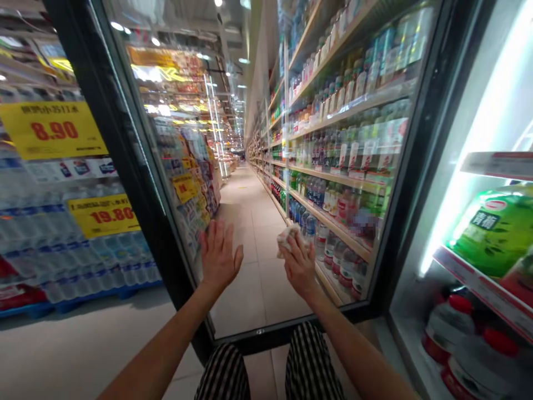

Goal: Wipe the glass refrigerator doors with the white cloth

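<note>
A black-framed glass door [250, 300] stands swung open in front of me, and the aisle shows through its pane. My left hand [219, 256] is spread flat against or just before the glass, toward the door's left side, holding nothing. My right hand [300, 264] presses a crumpled, whitish cloth [287, 239] to the pane, with its fingers over the cloth. Part of the cloth is hidden under those fingers. Both arms reach forward above my knees in checked trousers.
To the right, the lit cooler holds a green bag [485, 233] on a shelf and red-capped bottles [449, 322] below. Packs of bottled water [75, 244] with yellow price signs [54, 130] stand at left. Bottle-filled shelves [345, 183] appear in the glass.
</note>
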### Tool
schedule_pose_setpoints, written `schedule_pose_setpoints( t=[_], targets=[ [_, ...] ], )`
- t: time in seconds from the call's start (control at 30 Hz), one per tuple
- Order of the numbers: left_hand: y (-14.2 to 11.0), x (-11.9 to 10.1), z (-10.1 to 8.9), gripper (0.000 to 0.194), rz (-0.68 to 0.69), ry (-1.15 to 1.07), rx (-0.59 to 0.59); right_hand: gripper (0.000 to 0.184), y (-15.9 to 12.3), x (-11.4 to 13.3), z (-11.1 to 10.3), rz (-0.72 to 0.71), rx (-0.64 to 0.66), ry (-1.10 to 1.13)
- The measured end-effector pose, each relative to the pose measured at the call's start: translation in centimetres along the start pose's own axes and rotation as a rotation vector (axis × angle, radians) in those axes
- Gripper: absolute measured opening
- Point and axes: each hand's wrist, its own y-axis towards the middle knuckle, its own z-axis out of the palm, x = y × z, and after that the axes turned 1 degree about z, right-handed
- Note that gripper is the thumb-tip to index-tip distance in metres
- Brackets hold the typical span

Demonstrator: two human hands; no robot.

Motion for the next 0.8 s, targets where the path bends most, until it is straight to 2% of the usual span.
schedule_pose_setpoints(
  t=[0.03,0.13,0.2,0.27,0.37,0.43,0.5,0.6,0.67,0.7,0.73,0.8],
  targets=[
    [-0.3,-0.2,0.1,0.074,0.001,-0.003,0.006,0.048,-0.4,-1.4,-0.3,0.059,-0.035,-0.029],
    [-1.0,-0.6,0.2,0.072,-0.003,-0.031,0.016,0.048,-0.4,-5.3,-1.0,0.417,-0.164,-0.122],
    [-1.3,-0.8,0.3,0.071,-0.013,-0.041,0.017,0.048,0.2,-5.1,-0.9,0.549,-0.212,-0.129],
    [-1.5,-0.9,0.3,0.072,-0.006,-0.026,0.012,0.047,0.6,-2.4,-0.2,0.452,-0.171,-0.083],
    [-1.8,-0.7,0.2,0.072,0.026,0.01,0.013,0.044,0.4,2.3,0.8,0.108,-0.017,0.022],
    [-1.9,-0.5,0.1,0.071,0.042,0.019,0.033,0.044,-0.3,2.7,0.8,-0.017,0.024,0.046],
    [-2.0,-0.4,0.0,0.07,0.046,0.025,0.044,0.045,-0.8,0.0,0.0,0.036,-0.007,0.004],
    [-2.0,-0.7,0.0,0.07,0.03,0.027,0.028,0.047,-0.5,-6.1,-1.5,0.414,-0.138,-0.1],
    [-1.9,-1.0,0.2,0.071,0.005,0.026,0.013,0.048,0.3,-8.2,-2.1,0.635,-0.235,-0.122],
    [-1.9,-1.1,0.3,0.072,-0.005,0.025,0.01,0.049,0.7,-8.1,-2.1,0.671,-0.256,-0.114],
    [-1.9,-1.2,0.4,0.073,-0.012,0.023,0.01,0.048,1.0,-7.4,-2.0,0.641,-0.252,-0.097],
    [-1.9,-1.2,0.6,0.074,-0.015,0.019,0.002,0.046,1.1,-4.9,-1.6,0.419,-0.156,-0.041]
  ],
)
